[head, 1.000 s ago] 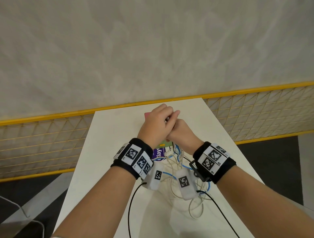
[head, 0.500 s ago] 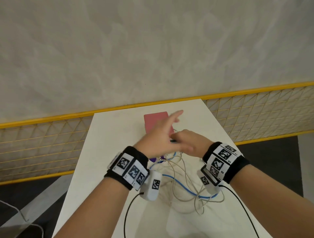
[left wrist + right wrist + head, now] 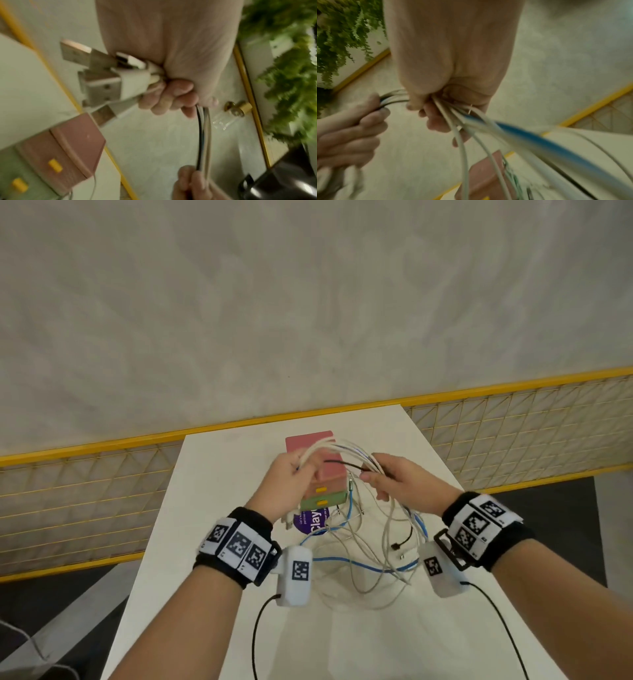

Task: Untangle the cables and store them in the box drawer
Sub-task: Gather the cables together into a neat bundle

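Since earlier, pulled apart: left hand and right hand clenched on cables; knots may tighten.

L hand fist grips cables; USB plugs stick out the thumbless side, approx 4, white housings. Black + pale cables run down to R hand, which pinches them. Pink box lower left w/ 2 yellow knobs, on white table.
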`<state>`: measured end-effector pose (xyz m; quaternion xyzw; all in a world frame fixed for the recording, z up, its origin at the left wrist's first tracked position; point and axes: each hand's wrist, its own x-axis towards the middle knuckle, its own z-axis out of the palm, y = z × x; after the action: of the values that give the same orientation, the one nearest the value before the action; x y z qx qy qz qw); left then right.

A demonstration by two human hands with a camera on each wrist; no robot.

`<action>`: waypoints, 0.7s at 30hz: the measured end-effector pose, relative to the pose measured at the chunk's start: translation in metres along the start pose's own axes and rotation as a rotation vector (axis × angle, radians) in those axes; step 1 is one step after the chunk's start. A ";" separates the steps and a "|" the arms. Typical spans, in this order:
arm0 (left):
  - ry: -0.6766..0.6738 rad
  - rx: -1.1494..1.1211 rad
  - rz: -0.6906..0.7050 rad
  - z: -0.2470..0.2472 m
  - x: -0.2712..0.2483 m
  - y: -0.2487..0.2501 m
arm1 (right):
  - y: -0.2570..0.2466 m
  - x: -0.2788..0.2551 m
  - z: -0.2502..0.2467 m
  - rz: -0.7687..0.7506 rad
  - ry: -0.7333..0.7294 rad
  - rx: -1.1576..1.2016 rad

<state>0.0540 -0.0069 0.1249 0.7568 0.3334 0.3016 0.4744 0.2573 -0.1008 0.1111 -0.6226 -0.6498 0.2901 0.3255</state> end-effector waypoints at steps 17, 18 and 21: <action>0.382 -0.294 -0.084 0.044 -0.007 0.003 | -0.041 0.004 0.063 -0.202 0.107 -0.209; 0.425 -0.297 -0.096 0.045 -0.007 0.004 | -0.042 0.004 0.062 -0.222 0.113 -0.193; 0.569 -0.363 -0.127 0.035 -0.005 0.009 | -0.036 0.001 0.060 -0.241 0.111 -0.195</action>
<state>0.0801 -0.0318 0.1198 0.5235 0.4397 0.5249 0.5071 0.1880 -0.1002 0.1023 -0.5839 -0.7259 0.1494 0.3314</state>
